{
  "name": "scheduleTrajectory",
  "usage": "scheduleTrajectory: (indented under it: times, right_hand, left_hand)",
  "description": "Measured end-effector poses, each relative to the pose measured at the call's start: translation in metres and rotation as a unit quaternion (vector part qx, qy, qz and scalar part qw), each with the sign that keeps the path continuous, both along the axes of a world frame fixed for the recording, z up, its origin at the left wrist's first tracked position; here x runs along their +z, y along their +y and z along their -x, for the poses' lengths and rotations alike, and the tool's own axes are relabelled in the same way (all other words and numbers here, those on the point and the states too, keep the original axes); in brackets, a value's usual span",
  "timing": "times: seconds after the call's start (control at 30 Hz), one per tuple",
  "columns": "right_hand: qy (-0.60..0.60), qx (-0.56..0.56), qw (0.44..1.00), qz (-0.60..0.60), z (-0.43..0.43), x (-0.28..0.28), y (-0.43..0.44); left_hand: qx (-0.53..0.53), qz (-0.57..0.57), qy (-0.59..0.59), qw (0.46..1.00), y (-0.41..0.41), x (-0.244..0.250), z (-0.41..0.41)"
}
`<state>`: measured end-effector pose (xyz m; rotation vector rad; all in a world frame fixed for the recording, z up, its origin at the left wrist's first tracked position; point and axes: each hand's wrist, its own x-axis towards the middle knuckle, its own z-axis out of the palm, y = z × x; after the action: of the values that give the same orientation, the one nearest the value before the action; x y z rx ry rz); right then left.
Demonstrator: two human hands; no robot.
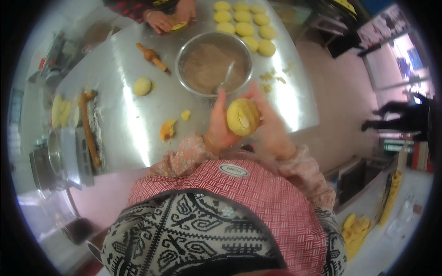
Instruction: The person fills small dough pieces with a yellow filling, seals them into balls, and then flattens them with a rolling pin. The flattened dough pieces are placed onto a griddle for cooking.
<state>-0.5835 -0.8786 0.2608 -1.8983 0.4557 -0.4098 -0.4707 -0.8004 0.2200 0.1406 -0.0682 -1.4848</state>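
Cupped around a ball of yellow dough [242, 117], my left hand [219, 126] supports it from the left, thumb pointing up. My right hand [271, 120], blurred, touches the ball's right side with its fingers. A seam or fold runs across the dough's surface. Just beyond my hands stands a round steel bowl [179, 74] of brown powdery filling [207, 65], with a metal spoon [227, 76] leaning in it. A small dough piece [185, 115] and a bitten-looking browned piece [167, 130] lie left of my left hand.
Rows of yellow dough rounds [244, 29] sit at the far right of the metal table [114, 114]. A rolling pin [152, 57] and one dough ball [142, 86] lie leftward. Opposite, another person's hands [169, 19] press dough. A wooden stick [89, 127] lies along the left edge.
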Motion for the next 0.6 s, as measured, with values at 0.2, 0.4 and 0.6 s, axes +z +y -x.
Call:
scheduleTrajectory:
  times: [0.2,0.4,0.6]
  right_hand:
    - [-0.078,-0.015,0.968,0.239,0.053,-0.030,-0.005]
    - [-0.195,-0.224,0.891,-0.344,0.137,-0.064,-0.070]
    - [0.070,-0.219,0.939,0.257,0.265,-0.048,-0.147]
  left_hand:
    - [0.048,-0.151,-0.040,0.987,-0.023,-0.002,0.045]
    - [-0.017,-0.139,-0.207,0.968,-0.070,0.006,0.120]
    - [-0.107,-0.130,-0.203,0.964,-0.162,-0.022,0.244]
